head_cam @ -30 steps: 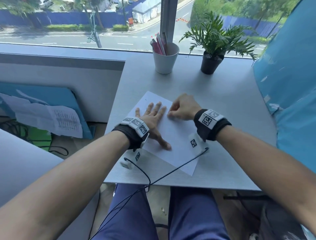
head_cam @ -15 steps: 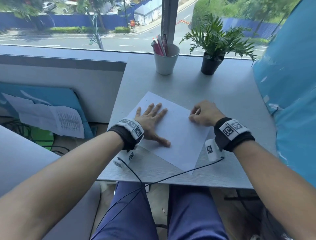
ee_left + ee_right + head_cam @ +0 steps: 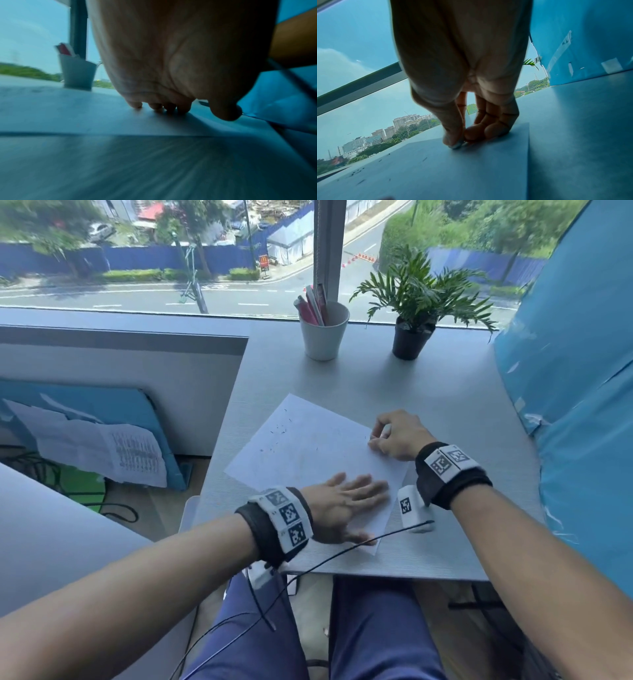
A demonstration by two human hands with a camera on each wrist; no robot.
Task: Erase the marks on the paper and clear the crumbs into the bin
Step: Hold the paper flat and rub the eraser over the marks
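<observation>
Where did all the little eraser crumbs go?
In the head view the crumbs lie scattered on the far left part of the paper, away from both hands, nearer the white cup than the plant.

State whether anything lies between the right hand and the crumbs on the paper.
Nothing visible does. Bare paper separates the right hand, which pinches a white eraser, from the crumbs near the far left corner. The left hand presses flat on the near edge, off that line.
</observation>
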